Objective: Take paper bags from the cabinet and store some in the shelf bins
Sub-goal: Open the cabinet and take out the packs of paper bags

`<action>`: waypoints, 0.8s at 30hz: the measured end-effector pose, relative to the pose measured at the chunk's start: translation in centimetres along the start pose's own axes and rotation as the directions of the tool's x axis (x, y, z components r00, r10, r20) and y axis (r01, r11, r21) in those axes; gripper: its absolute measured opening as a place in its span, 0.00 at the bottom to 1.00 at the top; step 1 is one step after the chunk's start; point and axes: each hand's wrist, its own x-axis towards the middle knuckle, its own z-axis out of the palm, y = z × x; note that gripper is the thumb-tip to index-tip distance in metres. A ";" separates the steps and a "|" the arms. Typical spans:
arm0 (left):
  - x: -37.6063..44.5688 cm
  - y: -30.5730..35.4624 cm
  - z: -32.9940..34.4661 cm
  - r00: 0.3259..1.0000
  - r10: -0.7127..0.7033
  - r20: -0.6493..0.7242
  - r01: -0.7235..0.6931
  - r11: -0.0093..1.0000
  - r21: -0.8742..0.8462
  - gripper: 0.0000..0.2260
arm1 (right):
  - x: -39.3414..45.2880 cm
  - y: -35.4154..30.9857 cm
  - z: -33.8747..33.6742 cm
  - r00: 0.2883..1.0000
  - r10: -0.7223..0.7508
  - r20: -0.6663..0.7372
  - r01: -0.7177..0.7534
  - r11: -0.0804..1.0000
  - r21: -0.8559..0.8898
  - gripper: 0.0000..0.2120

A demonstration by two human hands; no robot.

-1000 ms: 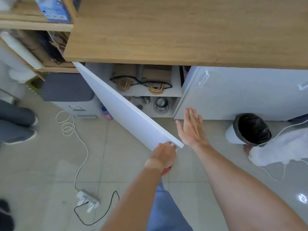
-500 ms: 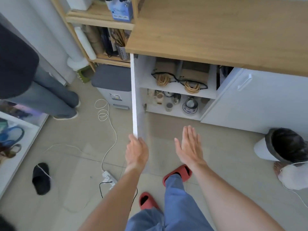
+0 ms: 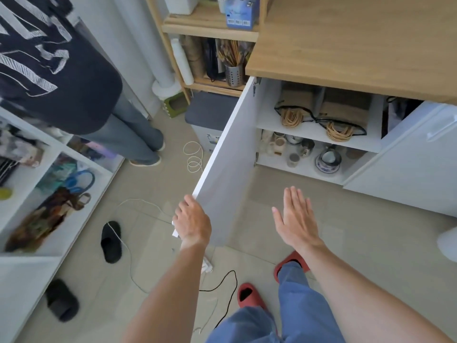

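Observation:
The white cabinet under the wooden counter stands open. Its left door (image 3: 230,154) is swung wide, and my left hand (image 3: 193,222) grips the door's outer edge. Brown paper bags (image 3: 346,107) with rope handles stand on the upper cabinet shelf (image 3: 309,131), a second stack (image 3: 298,100) beside them. Mugs and bowls (image 3: 327,158) fill the lower shelf. My right hand (image 3: 296,217) hovers flat with fingers apart in front of the cabinet, holding nothing. White shelf bins (image 3: 49,184) holding mixed items are at the left.
Another person (image 3: 74,78) in a dark shirt and jeans stands at the left by the shelf unit. A power strip (image 3: 206,267) and cables lie on the tiled floor near my feet. Black slippers (image 3: 111,241) lie at the left. The right cabinet door (image 3: 418,154) is ajar.
My left hand has swung the left door further open. The view has turned left, bringing the shelf bins and the standing person into sight. My right hand stays open.

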 end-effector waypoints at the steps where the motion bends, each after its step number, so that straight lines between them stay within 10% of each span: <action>1: 0.2 -0.3 -0.1 1.000 -0.003 0.013 0.003 1.000 -0.010 0.08 | 0.2 -0.5 0.1 1.000 -0.007 0.009 0.007 1.000 0.003 0.33; 8: 0.7 2.8 1.5 0.944 0.293 -0.153 -0.283 0.955 0.084 0.30 | 2.5 -2.0 0.2 1.000 -0.021 0.016 0.020 0.998 0.052 0.32; 24: 23.3 33.7 12.6 0.855 0.499 -0.138 -0.515 0.850 -0.113 0.24 | 34.5 11.8 -1.9 0.970 0.132 -0.205 -0.123 0.991 0.059 0.27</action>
